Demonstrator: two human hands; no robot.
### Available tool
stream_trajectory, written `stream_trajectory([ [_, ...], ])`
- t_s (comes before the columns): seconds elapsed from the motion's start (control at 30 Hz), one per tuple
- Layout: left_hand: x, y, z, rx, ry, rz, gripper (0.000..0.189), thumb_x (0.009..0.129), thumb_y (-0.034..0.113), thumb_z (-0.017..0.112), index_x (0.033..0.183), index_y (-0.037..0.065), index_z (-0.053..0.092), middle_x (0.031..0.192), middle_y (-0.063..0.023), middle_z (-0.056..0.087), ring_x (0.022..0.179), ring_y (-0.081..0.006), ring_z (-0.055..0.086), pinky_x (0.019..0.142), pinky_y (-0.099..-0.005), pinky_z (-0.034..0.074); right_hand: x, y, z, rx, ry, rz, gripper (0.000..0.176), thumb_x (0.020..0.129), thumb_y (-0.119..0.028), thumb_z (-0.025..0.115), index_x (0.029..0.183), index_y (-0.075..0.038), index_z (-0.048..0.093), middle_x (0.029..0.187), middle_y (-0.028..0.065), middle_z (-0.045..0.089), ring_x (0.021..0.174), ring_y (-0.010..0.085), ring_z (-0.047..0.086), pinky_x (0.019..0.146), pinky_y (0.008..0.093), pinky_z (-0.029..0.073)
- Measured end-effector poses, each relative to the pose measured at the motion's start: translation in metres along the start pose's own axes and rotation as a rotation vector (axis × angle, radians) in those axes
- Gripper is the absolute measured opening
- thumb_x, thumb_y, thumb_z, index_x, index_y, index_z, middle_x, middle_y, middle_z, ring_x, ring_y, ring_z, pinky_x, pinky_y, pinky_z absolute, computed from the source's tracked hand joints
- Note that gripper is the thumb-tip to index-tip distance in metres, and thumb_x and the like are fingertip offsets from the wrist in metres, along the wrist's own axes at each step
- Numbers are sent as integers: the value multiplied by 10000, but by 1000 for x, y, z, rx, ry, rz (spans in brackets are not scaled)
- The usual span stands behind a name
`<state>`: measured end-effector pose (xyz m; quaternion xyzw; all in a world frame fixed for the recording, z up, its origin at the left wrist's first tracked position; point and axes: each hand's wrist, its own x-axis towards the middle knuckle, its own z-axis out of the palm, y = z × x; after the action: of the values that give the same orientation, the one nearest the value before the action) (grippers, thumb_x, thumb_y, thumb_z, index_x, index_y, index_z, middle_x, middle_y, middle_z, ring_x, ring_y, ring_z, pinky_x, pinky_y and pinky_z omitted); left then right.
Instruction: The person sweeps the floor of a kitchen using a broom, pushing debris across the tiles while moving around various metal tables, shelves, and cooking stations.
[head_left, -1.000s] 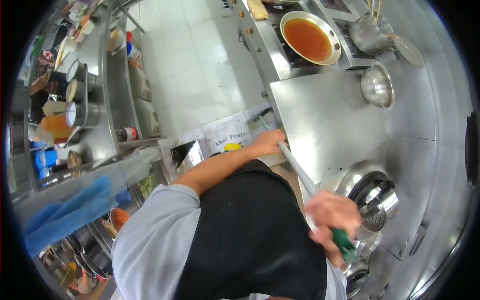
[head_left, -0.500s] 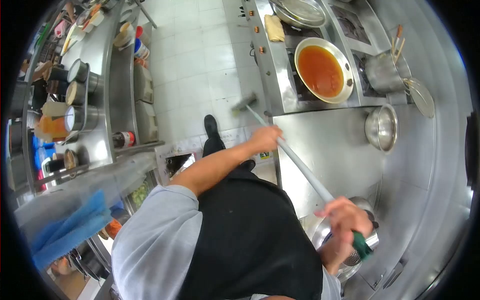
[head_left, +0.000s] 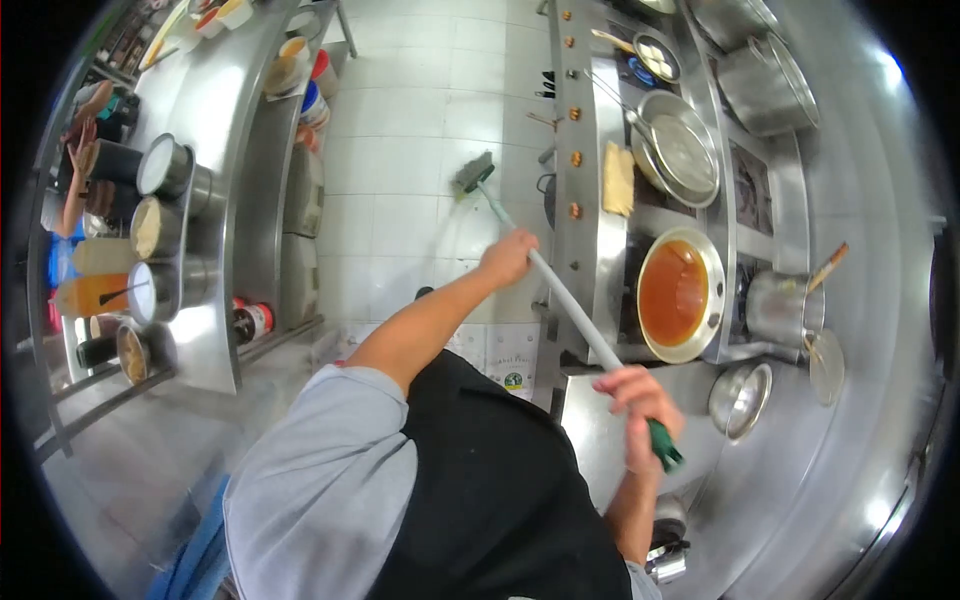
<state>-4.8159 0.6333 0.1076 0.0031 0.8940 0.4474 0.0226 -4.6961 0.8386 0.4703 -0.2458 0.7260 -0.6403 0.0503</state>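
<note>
Both of my hands are closed around a broom with a pale grey handle [head_left: 578, 318]. My left hand [head_left: 508, 258] grips the shaft partway down, its arm reaching forward from the lower left. Near the top, my right hand [head_left: 645, 405] wraps the shaft just below a green end cap [head_left: 663, 448]. The dark broom head [head_left: 475, 173] rests on the white tiled floor [head_left: 390, 150] ahead of me, with its bristles toward the left.
On the right, a stove holds a wide pan of orange-red liquid [head_left: 673, 290], a pan with strainers [head_left: 685, 150] and pots [head_left: 785, 305]. A steel shelf unit [head_left: 205, 310] with several containers [head_left: 165, 165] stands left. Beyond it, another person's arms [head_left: 75, 195] show.
My view has shifted forward along the aisle, so the stove pans sit lower in view. The broom head is farther up the floor, still held by both hands.
</note>
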Motion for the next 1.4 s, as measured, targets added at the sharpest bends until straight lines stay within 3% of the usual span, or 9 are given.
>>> stream_trajectory([
  [0.23, -117, 50, -104, -10, -98, -79, 234, 844, 143, 740, 1054, 119, 639, 1052, -134, 656, 933, -427, 684, 803, -548, 559, 87, -66, -25, 356, 132, -16, 482, 1081, -520, 595, 911, -77, 509, 733, 89, 534, 731, 326, 626, 548, 385, 578],
  [0.4, -176, -44, -69, 54, -99, -314, 230, 803, 215, 781, 957, 81, 674, 972, -164, 673, 953, -420, 689, 814, -557, 555, 160, 16, 25, 436, -165, 374, 455, 1062, -459, 655, 852, -77, 523, 673, 78, 530, 661, 306, 608, 558, 375, 541],
  [0.57, -85, -107, -62, 26, 224, -272, 254, 982, 291, 702, 896, 63, 627, 910, -170, 639, 900, -424, 642, 777, -545, 509, 183, 5, 88, 194, -344, 95, 510, 1027, -441, 713, 749, -57, 525, 667, 79, 548, 677, 306, 638, 582, 376, 524],
  [0.73, 0, -41, -118, -87, 358, -191, 262, 996, 278, 690, 875, 57, 620, 938, -173, 632, 920, -428, 636, 782, -538, 508, 211, -21, 35, 175, -262, -70, 583, 1038, -523, 679, 744, -44, 521, 606, 61, 506, 635, 310, 644, 567, 415, 568],
  [0.97, -78, -41, -117, 228, -143, -606, 226, 849, 241, 786, 1011, 87, 756, 1051, -169, 724, 1031, -385, 715, 900, -519, 583, 253, 36, -1, 452, -274, 314, 482, 1107, -418, 587, 824, -28, 568, 800, 123, 602, 814, 315, 690, 619, 435, 651],
  [1.1, -113, -129, -121, 369, 18, -830, 251, 852, 230, 784, 1071, 112, 749, 1105, -156, 693, 1090, -378, 705, 916, -507, 590, 250, 92, 68, 454, -427, 530, 281, 1106, -163, 563, 871, -12, 589, 961, 137, 635, 1075, 337, 694, 783, 478, 688],
  [1.2, -81, -190, -132, 305, 161, -710, 264, 818, 214, 806, 1035, 104, 703, 1111, -162, 667, 1081, -376, 683, 902, -490, 583, 261, 80, 85, 381, -553, 394, 208, 1053, -64, 607, 863, 20, 609, 987, 145, 651, 1120, 323, 686, 846, 458, 673],
  [1.27, -29, -238, -116, 244, 406, -352, 268, 802, 215, 826, 1012, 112, 696, 1089, -151, 668, 1053, -389, 666, 903, -488, 569, 278, 64, 88, 311, -546, 257, 180, 1007, -38, 690, 854, 36, 632, 997, 150, 685, 1087, 295, 702, 861, 405, 655],
  [1.4, 103, -192, -161, -28, 417, -231, 271, 824, 233, 822, 990, 97, 658, 1095, -130, 662, 1029, -385, 661, 882, -504, 550, 321, 43, 119, 135, -691, -160, 315, 924, -158, 832, 749, -6, 620, 737, 88, 624, 795, 324, 714, 756, 467, 607],
])
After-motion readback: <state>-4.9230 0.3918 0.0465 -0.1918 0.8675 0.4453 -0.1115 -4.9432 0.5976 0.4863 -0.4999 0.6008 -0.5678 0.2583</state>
